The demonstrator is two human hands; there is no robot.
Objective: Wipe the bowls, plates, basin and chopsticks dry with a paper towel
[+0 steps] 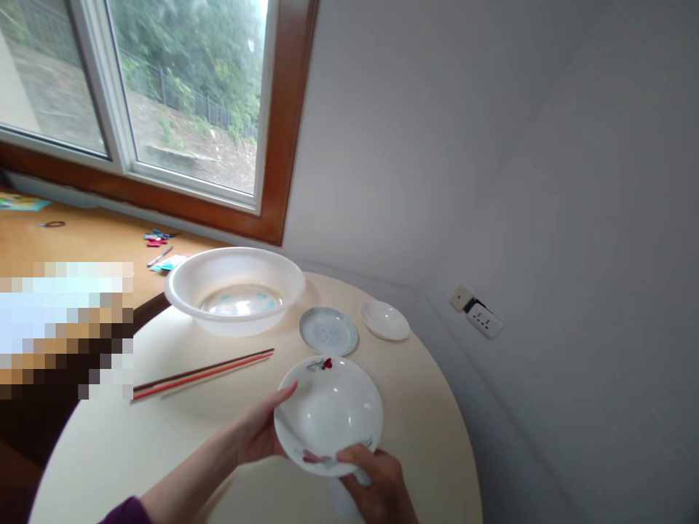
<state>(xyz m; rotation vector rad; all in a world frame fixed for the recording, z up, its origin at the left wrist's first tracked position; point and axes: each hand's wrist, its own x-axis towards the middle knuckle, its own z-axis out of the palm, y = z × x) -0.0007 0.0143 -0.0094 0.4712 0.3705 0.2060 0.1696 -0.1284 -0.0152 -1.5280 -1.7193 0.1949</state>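
A white, shallow plate (333, 407) with red flower prints is tilted toward me above the table. My left hand (267, 429) grips its left side, thumb over the rim and the other fingers mostly hidden beneath. At the lower right rim, my right hand (376, 477) is closed, with a finger on the plate's inner face. Below that hand hangs a pale, blurred strip (345, 498), whose material I cannot make out. Just beyond the held plate lie a pale blue-grey plate (328, 331) and a small white dish (385, 321).
A large whitish basin (234, 324) stands at the table's back left. Chopsticks, one dark (207, 368) and one orange-red (202, 377), lie in front of it. The round cream table (437, 451) borders a wall with a socket (485, 321). A wooden desk (103, 240) adjoins at left.
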